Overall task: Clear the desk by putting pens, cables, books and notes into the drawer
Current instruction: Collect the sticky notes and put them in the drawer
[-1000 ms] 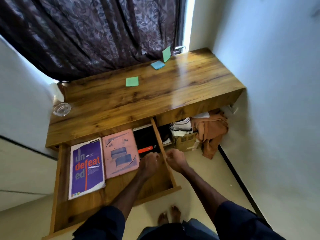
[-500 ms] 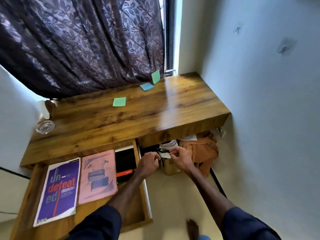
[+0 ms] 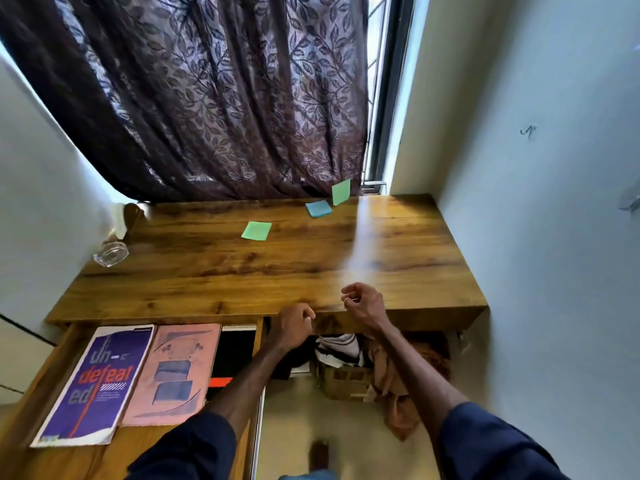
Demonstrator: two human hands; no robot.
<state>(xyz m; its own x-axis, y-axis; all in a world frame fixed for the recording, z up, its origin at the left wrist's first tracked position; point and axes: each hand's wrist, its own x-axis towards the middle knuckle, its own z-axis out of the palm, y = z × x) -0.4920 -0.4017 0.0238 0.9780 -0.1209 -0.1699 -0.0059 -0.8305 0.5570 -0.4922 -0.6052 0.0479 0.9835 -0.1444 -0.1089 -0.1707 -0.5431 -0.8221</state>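
Note:
The wooden desk (image 3: pixel 207 271) carries a green note (image 3: pixel 256 231) in the middle, a blue note (image 3: pixel 318 208) farther back, and a second green note (image 3: pixel 341 191) standing against the curtain. Below its front left, the open drawer (image 3: pixel 69 455) holds a purple book (image 3: pixel 93 382), a pink book (image 3: pixel 173 372) and a black notebook (image 3: pixel 235 351). My left hand (image 3: pixel 294 325) hovers at the desk's front edge with fingers loosely curled, holding nothing. My right hand (image 3: pixel 362 301) is raised just above that edge, fingers curled, empty as well.
A glass ashtray (image 3: pixel 110 254) sits at the desk's left end. Under the desk stand a cardboard box (image 3: pixel 346 379) with folded cloth and an orange cloth (image 3: pixel 398 393). A dark curtain (image 3: pixel 207 98) hangs behind; a wall closes the right side.
Both hands have risen from the drawer's right side up to the desk's front edge. The view has tilted upward, showing more of the curtain.

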